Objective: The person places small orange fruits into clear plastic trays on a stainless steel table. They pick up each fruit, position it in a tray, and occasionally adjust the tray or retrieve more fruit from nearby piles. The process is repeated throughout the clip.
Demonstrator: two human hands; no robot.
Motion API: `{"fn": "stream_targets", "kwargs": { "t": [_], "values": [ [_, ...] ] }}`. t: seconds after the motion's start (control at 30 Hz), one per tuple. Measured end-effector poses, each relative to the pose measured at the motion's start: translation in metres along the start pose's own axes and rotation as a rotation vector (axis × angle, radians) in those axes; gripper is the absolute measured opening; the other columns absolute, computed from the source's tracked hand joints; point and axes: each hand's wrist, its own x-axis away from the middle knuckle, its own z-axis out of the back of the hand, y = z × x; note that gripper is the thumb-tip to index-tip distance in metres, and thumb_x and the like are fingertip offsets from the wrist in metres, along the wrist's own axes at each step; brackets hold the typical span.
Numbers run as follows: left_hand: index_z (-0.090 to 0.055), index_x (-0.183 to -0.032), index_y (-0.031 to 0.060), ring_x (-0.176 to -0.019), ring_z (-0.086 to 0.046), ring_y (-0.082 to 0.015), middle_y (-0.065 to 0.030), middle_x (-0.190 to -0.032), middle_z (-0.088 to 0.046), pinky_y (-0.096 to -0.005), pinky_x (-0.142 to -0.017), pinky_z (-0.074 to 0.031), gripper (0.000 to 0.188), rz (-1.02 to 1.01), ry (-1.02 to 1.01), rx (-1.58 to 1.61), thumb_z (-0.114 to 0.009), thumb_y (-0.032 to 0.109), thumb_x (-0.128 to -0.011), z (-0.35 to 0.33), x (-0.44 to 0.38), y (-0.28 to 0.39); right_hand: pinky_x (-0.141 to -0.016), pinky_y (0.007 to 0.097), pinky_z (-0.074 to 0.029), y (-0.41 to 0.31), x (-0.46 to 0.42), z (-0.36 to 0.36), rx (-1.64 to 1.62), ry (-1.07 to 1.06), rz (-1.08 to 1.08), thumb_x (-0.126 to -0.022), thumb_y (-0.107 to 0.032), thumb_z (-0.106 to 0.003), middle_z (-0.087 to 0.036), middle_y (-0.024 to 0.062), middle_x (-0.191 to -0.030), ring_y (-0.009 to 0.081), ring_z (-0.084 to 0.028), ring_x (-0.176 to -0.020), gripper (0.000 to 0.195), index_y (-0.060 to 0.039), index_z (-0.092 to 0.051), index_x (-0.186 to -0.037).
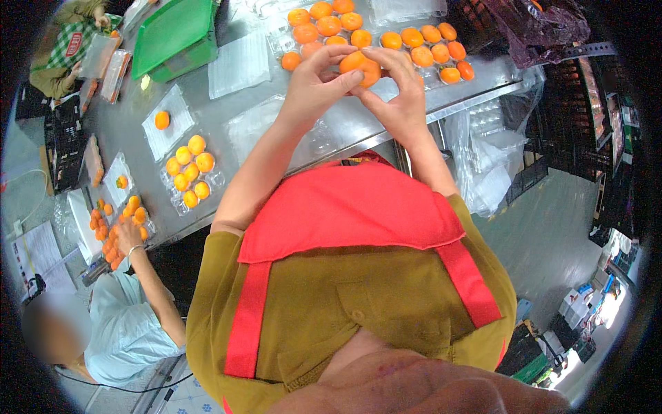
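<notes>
My left hand (313, 85) and my right hand (401, 93) hold an orange persimmon (368, 72) between their fingertips, above the steel table's front edge. Its outline looks doubled, so I cannot tell if a second fruit is there. Just beyond my left hand, persimmons (329, 25) sit in rows in a transparent plastic tray (279, 44). A second group of persimmons (422, 56) fills cells behind my right hand, which hides part of it. Below my left wrist, transparent packaging (258, 124) lies flat on the steel table (341, 124).
A green plastic bin (173, 44) and a white padded sheet (240, 64) are on the left. Nearby is another tray of persimmons (191, 171). One co-worker's hand (128, 235) touches fruit; another person (64, 52) stands far left. A bag of transparent trays (486, 150) hangs right.
</notes>
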Motion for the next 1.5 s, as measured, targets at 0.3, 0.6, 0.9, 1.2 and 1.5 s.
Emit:
{"fn": "stream_targets", "kwargs": {
  "t": [0.3,0.6,0.9,1.2,1.5],
  "values": [
    [-0.054,-0.115,0.0003,-0.092,-0.06,-0.0128,-0.0076,-0.104,-0.059,-0.0258,-0.071,-0.056,0.027,0.009,0.055,0.082,-0.054,0.01,-0.09,-0.011,0.001,-0.001,-0.091,0.0351,-0.044,0.004,0.011,0.001,-0.087,0.047,-0.099,-0.065,-0.004,-0.072,-0.056,0.0102,-0.113,0.0267,-0.052,-0.109,0.049,-0.0087,-0.059,-0.112],
    [-0.051,-0.118,0.0026,-0.103,-0.057,-0.0172,-0.0077,-0.115,-0.055,-0.0335,-0.083,-0.053,0.03,-0.041,0.024,0.077,-0.054,0.009,-0.089,-0.008,-0.001,-0.006,-0.089,0.0296,-0.047,0.006,0.015,-0.008,-0.742,0.111,-0.472,-0.078,-0.004,-0.066,-0.053,0.0101,-0.12,0.0157,-0.053,-0.109,0.046,0.0021,-0.049,-0.12],
    [-0.049,-0.119,0.0012,-0.109,-0.053,-0.0183,-0.0085,-0.119,-0.052,-0.0352,-0.088,-0.051,0.034,-0.122,-0.045,0.114,-0.058,0.004,-0.086,-0.009,0.0,-0.011,-0.092,0.0287,-0.043,0.011,0.019,-0.01,-0.754,0.168,-0.427,-0.082,-0.004,-0.062,-0.054,0.0102,-0.118,0.0164,-0.053,-0.108,0.041,0.002,-0.05,-0.12],
    [-0.049,-0.12,0.0009,-0.105,-0.055,-0.0174,-0.0086,-0.115,-0.055,-0.0338,-0.083,-0.053,0.035,-0.064,-0.058,0.085,-0.058,0.008,-0.087,-0.005,0.003,-0.01,-0.083,0.0249,-0.045,0.017,0.022,-0.012,-0.619,0.166,-0.403,-0.085,-0.01,-0.059,-0.058,0.0072,-0.107,0.0117,-0.055,-0.096,0.032,0.001,-0.053,-0.114],
    [-0.053,-0.119,0.0011,-0.098,-0.057,-0.0147,-0.0078,-0.111,-0.058,-0.0294,-0.078,-0.053,0.034,-0.043,-0.056,0.033,-0.058,0.012,-0.088,-0.002,0.004,-0.011,-0.074,0.0237,-0.048,0.016,0.014,-0.002,-0.567,0.05,-0.465,-0.086,-0.016,-0.06,-0.061,0.0048,-0.099,0.0099,-0.058,-0.087,0.026,-0.0018,-0.057,-0.108]
  ]
}}
